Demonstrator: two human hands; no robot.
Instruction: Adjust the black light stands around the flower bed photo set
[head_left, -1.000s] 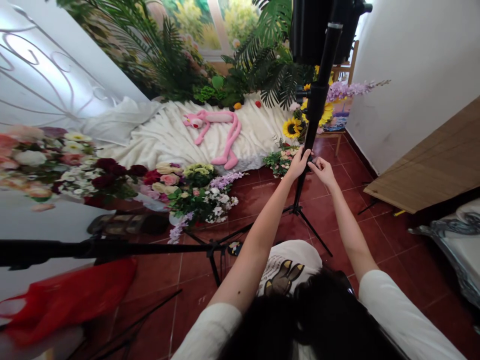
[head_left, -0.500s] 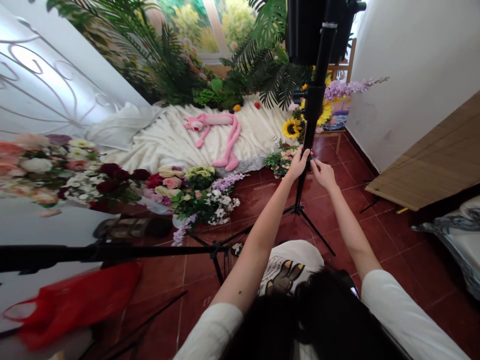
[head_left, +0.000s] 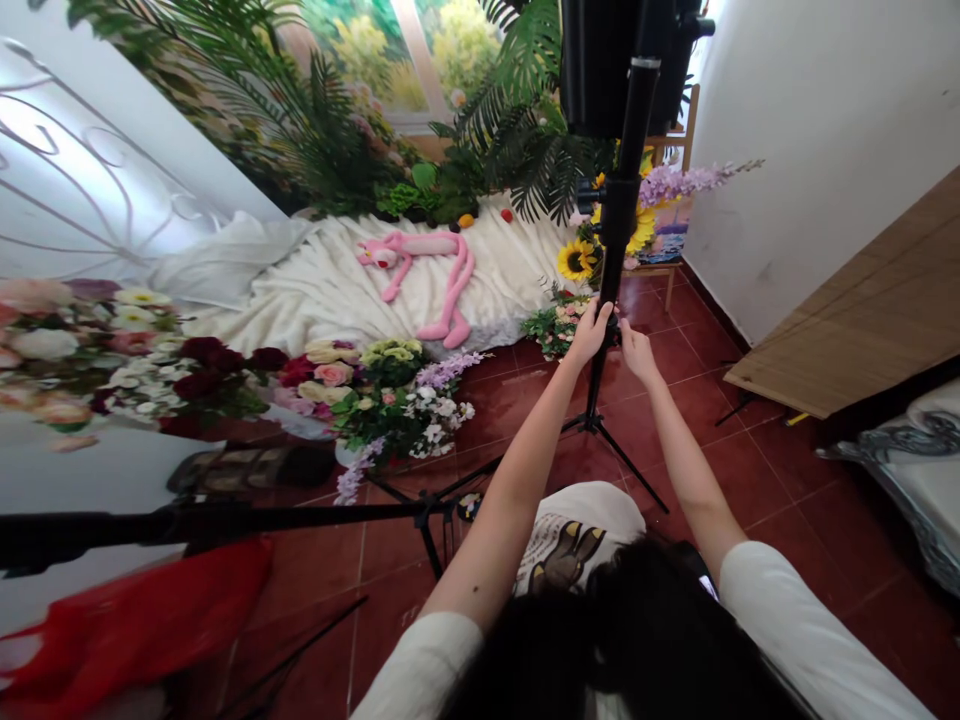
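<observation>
A black light stand (head_left: 613, 250) rises in front of me, with a dark lamp housing (head_left: 600, 65) at its top. My left hand (head_left: 590, 333) is closed around the pole at a joint collar. Just to its right, my right hand (head_left: 636, 352) pinches at the collar's side, where a small dark knob (head_left: 613, 328) partly shows between the hands. The stand's tripod legs (head_left: 630, 465) spread on the red tiled floor (head_left: 690, 440) below. Sunflowers (head_left: 576, 260) and a low flower arrangement (head_left: 555, 325) lie just behind the pole.
A pink plush toy (head_left: 427, 245) lies on a white draped cloth (head_left: 300, 290). Flower bunches (head_left: 390, 400) stand at left, near another black stand (head_left: 300, 517) and a red bag (head_left: 142, 620). A wooden panel (head_left: 840, 340) leans at right. An ornate silver frame (head_left: 892, 460) sits beyond it.
The view has shifted slightly, so the scene sits a little further left. My left hand stays around the pole; my right hand's fingers have curled in closer at the knob.
</observation>
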